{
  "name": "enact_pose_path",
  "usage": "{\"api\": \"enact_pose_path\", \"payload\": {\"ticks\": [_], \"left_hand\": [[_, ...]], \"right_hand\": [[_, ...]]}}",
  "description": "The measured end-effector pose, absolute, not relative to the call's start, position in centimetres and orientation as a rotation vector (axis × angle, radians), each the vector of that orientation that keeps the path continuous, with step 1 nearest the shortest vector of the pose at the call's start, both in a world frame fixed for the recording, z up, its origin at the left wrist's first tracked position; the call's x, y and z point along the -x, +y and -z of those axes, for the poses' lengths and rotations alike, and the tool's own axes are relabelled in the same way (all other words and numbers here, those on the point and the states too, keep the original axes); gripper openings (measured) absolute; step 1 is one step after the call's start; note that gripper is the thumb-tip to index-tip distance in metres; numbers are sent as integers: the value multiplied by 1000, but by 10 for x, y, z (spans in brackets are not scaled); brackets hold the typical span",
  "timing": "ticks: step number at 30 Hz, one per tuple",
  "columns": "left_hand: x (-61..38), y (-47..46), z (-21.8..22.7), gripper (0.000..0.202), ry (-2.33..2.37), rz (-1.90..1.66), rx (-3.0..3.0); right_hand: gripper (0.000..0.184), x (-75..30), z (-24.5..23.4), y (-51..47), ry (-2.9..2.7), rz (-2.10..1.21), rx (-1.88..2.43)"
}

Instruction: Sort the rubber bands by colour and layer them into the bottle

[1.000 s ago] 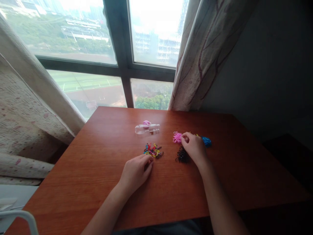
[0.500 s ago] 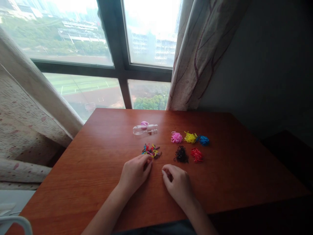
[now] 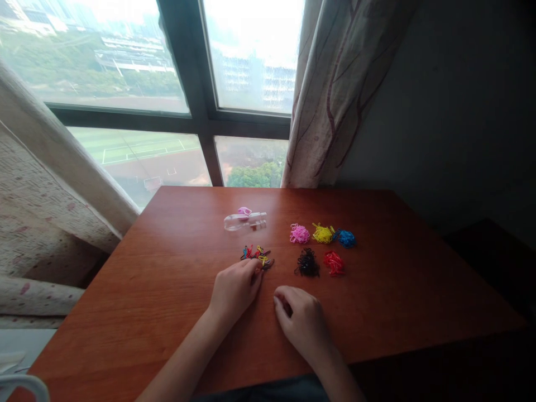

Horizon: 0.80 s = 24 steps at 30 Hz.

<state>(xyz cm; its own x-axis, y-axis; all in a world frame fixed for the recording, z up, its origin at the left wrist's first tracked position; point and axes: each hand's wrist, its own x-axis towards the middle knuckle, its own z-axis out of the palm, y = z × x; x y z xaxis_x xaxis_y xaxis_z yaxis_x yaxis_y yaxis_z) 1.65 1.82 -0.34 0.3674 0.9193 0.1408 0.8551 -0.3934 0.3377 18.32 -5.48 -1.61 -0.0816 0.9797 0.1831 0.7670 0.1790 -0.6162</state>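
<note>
Filling most of the view, one reddish-brown wooden table (image 3: 397, 312) stood against a window (image 3: 125, 72) with four visible panes, flanked by two patterned curtains, one on the left (image 3: 50, 184) and one on the right (image 3: 335, 95).

Two bare hands lay on the table's near half. The left hand (image 3: 234, 287) rested palm-down, its fingers loosely bent and not clenched. Its fingertips touched the near edge of the mixed heap of rubber bands (image 3: 257, 255), and no band was visibly pinched between them. The right hand (image 3: 304, 321) sat just beside it, nearer the person, knuckles up and fingers curled under toward the palm. Whether it enclosed anything could not be told. It touched only the wood and was clear of every heap.

One clear plastic container (image 3: 247, 222) lay on its side beyond the mixed heap, with a pink piece (image 3: 243, 211) at its top.

The small bands lay in six heaps. The mixed heap, holding red, blue, yellow and dark bands, sat left of centre at the left fingertips. To its right were five single-colour heaps in two rows. The far row held three: a pink heap (image 3: 299, 233), a yellow heap (image 3: 322, 233) and a blue heap (image 3: 345, 238), the last two touching. The near row held two, close together: a black heap (image 3: 307, 262) and a red heap (image 3: 334, 262).
</note>
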Motion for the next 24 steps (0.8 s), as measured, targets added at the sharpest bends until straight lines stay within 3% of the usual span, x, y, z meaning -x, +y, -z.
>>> {"api": "enact_pose_path", "payload": {"ticks": [11,24], "left_hand": [[-15,17,5,14,1535,-589,-2363],[-84,48,-16,13,1094,-534,-2442]], "right_hand": [[16,-183,14,-54,-1902,-492,1643],[15,-184,23,-54,-1916,-404,1651]]}}
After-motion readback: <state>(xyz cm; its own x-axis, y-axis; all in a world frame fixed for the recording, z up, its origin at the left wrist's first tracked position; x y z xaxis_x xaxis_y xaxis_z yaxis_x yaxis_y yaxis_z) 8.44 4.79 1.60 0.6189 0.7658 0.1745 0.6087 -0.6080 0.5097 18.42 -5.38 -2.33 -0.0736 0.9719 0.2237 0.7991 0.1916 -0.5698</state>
